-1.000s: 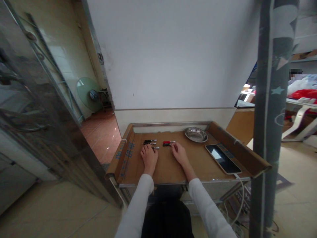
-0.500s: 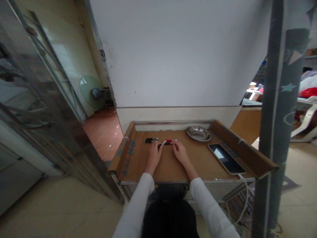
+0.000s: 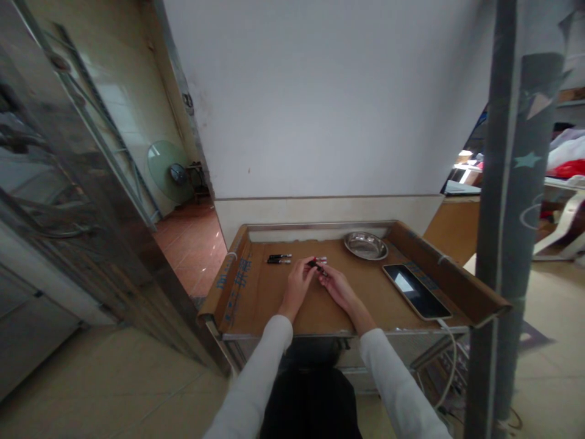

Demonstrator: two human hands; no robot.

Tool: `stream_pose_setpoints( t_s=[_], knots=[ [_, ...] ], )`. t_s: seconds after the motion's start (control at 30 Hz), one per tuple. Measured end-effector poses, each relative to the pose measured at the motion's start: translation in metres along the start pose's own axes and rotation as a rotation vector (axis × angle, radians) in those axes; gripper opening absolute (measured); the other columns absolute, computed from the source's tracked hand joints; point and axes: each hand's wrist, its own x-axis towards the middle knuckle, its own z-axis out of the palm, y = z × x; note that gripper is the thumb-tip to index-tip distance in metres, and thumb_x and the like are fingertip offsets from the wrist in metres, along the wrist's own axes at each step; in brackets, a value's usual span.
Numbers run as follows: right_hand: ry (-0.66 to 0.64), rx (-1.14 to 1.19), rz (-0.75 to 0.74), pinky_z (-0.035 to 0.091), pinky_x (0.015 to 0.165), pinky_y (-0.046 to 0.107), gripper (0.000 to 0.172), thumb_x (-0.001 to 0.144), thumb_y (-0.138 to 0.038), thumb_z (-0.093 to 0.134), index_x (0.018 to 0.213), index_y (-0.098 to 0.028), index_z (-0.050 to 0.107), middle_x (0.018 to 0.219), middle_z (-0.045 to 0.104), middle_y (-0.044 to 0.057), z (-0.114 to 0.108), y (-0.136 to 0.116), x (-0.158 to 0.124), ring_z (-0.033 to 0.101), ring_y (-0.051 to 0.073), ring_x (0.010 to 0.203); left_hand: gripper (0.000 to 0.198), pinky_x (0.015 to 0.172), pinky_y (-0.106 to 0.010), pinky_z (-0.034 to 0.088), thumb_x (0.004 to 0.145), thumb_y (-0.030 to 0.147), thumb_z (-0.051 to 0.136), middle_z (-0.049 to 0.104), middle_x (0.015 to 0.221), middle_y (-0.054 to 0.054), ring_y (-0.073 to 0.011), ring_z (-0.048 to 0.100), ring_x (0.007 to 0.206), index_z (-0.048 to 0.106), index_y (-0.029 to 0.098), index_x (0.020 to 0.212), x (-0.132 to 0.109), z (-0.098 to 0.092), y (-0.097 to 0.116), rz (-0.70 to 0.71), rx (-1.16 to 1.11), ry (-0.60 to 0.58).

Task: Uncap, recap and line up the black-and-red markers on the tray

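My left hand (image 3: 299, 283) and my right hand (image 3: 339, 289) meet above the cardboard-covered tray. Between them is a small black marker pen (image 3: 315, 264), tilted down to the right. My left fingers pinch its left end, while the right fingertips close round its other end; whether its cap is on I cannot tell. Just behind the hands lies a red marker pen (image 3: 322, 259), partly hidden by the fingers. Off to the left, two black marker pens (image 3: 279, 258) with pale ends lie side by side on the cardboard (image 3: 267, 292).
A round metal dish (image 3: 366, 246) stands at the tray's back right. In front of it lies a phone (image 3: 415, 291) with a white cable (image 3: 452, 360) hanging over the front edge. Cardboard flaps rise at both sides. A white wall (image 3: 329, 110) stands behind.
Both hands have come together, the left moving right and up. The black marker pen is now lifted and held between them. The two black pens at left have stayed put.
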Motion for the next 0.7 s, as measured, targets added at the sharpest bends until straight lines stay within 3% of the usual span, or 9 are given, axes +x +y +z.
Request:
stream_pose_setpoints(
  t_s=[0.2, 0.53, 0.7],
  knots=[
    [0.002, 0.021, -0.002, 0.048, 0.053, 0.018, 0.024, 0.063, -0.027, 0.072, 0.086, -0.019, 0.072, 0.086, 0.069, 0.002, 0.002, -0.003, -0.002, 0.055, 0.007, 0.057, 0.037, 0.095, -0.032, 0.045, 0.092, 0.029, 0.041, 0.059, 0.119, -0.006, -0.0160, 0.056, 0.110, 0.045, 0.024, 0.128, 0.001, -0.004, 0.007, 0.054, 0.069, -0.106],
    [0.141, 0.025, -0.103, 0.054, 0.078, 0.025, 0.020, 0.064, -0.027, 0.070, 0.082, -0.018, 0.070, 0.095, 0.070, 0.004, -0.013, 0.002, 0.006, 0.065, 0.015, 0.083, 0.026, 0.085, -0.030, 0.048, 0.089, 0.033, 0.047, 0.063, 0.108, -0.008, -0.0154, 0.061, 0.094, 0.055, 0.019, 0.110, 0.002, -0.008, 0.004, -0.141, -0.015, 0.198],
    [0.256, 0.038, -0.229, 0.055, 0.079, 0.029, 0.024, 0.058, -0.027, 0.075, 0.079, -0.016, 0.069, 0.088, 0.070, 0.005, -0.017, 0.005, 0.009, 0.064, 0.017, 0.083, 0.021, 0.082, -0.029, 0.049, 0.087, 0.029, 0.049, 0.064, 0.100, -0.006, -0.0147, 0.061, 0.088, 0.055, 0.018, 0.104, 0.004, -0.007, -0.002, -0.209, -0.064, 0.179]
  ],
)
